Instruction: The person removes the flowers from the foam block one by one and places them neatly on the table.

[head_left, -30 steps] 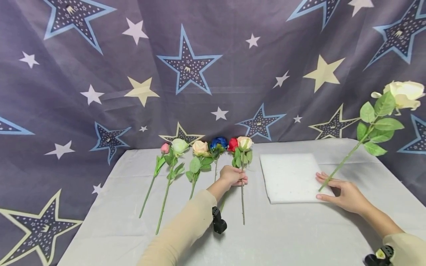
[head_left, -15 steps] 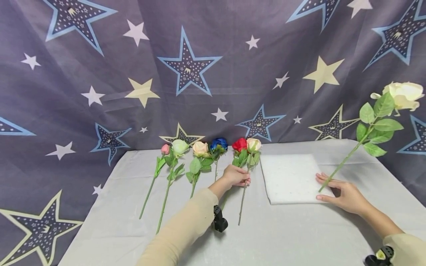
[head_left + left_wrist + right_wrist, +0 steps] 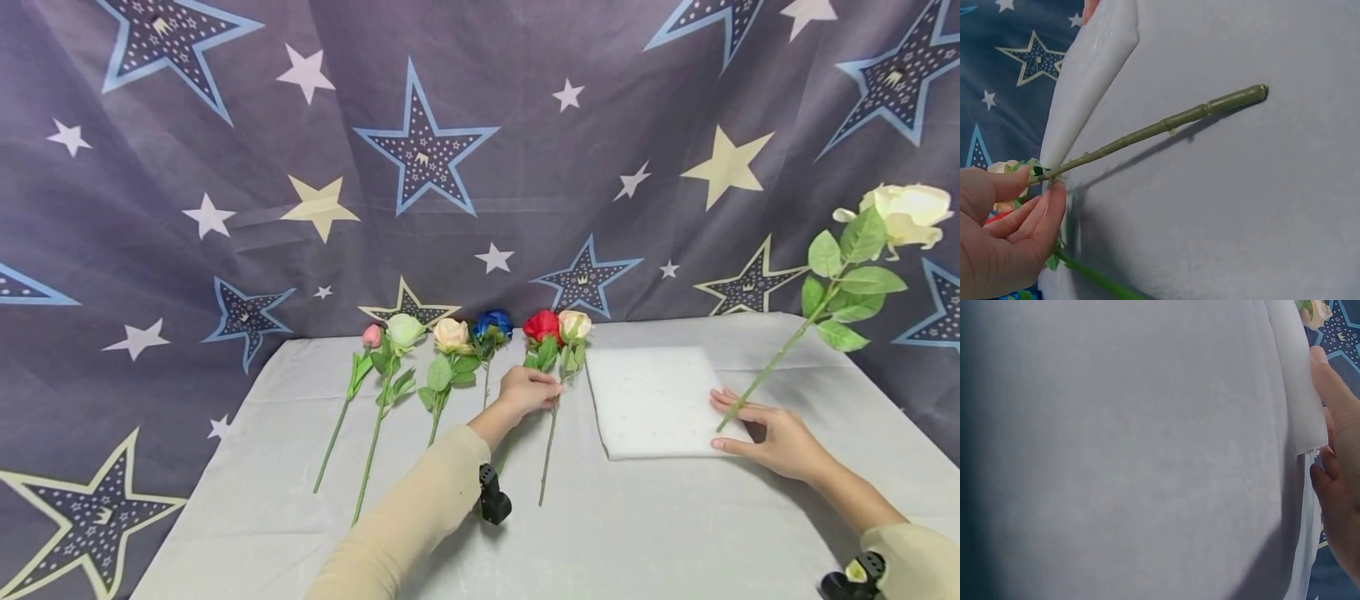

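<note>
A cream-peach rose [image 3: 574, 325] lies beside a red rose [image 3: 542, 325] at the table's back. My left hand [image 3: 528, 390] is at its stem, which passes between thumb and fingertips in the left wrist view, where the brown-green stem [image 3: 1160, 126] slants over the cloth. My right hand [image 3: 772, 437] rests on the right edge of a white foam slab [image 3: 652, 404], fingers stretched and thumb apart. A white rose [image 3: 907, 215] leans up and right from the slab by that hand; its stem base sits between thumb and fingers, and whether they touch it I cannot tell.
Left of the left hand lie a blue rose [image 3: 492, 323], a peach rose [image 3: 452, 335], a pale green rose [image 3: 406, 332] and a pink tulip [image 3: 372, 336]. A grey cloth covers the table [image 3: 637, 533]. A star-patterned curtain [image 3: 465, 100] hangs behind.
The cream-peach rose has shifted right, uncovering more of the red rose. My left hand moved slightly right with its stem, then a little up it. The right hand stays put.
</note>
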Tool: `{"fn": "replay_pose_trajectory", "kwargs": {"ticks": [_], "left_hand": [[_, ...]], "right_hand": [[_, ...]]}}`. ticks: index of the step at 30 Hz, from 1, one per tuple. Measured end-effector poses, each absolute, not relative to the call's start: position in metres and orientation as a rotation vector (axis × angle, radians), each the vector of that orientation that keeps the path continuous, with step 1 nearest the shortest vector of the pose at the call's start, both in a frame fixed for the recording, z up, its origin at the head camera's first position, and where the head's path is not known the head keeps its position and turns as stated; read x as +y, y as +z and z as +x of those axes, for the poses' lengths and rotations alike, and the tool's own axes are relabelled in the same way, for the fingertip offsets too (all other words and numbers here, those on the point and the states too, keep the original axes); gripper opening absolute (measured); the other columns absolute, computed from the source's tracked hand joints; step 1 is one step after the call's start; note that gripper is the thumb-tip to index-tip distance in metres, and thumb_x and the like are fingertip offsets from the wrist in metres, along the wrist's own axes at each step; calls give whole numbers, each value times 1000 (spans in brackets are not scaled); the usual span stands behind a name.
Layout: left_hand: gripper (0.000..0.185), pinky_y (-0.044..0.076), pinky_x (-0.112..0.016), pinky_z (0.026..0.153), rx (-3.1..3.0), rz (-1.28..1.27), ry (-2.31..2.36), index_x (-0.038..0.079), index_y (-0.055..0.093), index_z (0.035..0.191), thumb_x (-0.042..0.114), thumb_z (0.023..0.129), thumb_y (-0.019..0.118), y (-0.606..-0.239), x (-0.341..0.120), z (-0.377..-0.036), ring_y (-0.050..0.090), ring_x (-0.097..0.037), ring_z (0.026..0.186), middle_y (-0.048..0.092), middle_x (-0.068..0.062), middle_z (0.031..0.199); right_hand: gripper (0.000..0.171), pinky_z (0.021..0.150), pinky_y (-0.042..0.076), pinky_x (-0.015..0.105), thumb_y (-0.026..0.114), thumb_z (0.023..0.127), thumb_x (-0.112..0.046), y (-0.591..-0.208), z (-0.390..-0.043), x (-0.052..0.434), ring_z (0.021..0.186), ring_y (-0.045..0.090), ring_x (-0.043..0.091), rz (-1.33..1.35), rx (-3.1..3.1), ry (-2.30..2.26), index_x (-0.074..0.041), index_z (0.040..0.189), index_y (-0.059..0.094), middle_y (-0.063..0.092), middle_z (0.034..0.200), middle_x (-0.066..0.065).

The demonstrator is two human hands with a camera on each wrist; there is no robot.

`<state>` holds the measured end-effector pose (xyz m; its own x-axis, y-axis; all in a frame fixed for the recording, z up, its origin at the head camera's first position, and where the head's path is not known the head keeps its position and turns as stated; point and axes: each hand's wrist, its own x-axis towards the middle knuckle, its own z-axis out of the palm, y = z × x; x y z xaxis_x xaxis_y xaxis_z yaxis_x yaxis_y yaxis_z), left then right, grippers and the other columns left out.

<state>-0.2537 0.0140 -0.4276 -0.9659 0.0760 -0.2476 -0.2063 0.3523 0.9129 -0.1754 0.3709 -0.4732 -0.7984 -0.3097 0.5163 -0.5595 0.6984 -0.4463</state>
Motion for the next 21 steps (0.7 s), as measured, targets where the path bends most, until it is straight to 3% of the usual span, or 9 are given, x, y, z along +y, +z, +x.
{"fn": "replay_pose_trajectory", "kwargs": {"ticks": [6, 21], "left_hand": [[21, 53, -18, 63, 2639, -33, 1484, 7, 74, 101, 20, 84, 74, -415, 20, -254, 70, -14, 73, 76, -8, 93], [29, 48, -9, 61, 2623, 224, 1581, 5, 73, 106, 19, 82, 77, -392, 84, -256, 71, -13, 82, 77, -8, 95]], "right_hand": [[61, 101, 18, -10, 87, 64, -17, -472, -175, 370, 123, 29, -30, 671, -2502, 839, -2, 119, 67, 40, 132, -37], [60, 101, 18, -10, 87, 63, -17, -473, -175, 371, 123, 29, -30, 679, -2493, 841, -3, 119, 67, 40, 132, -37]]}}
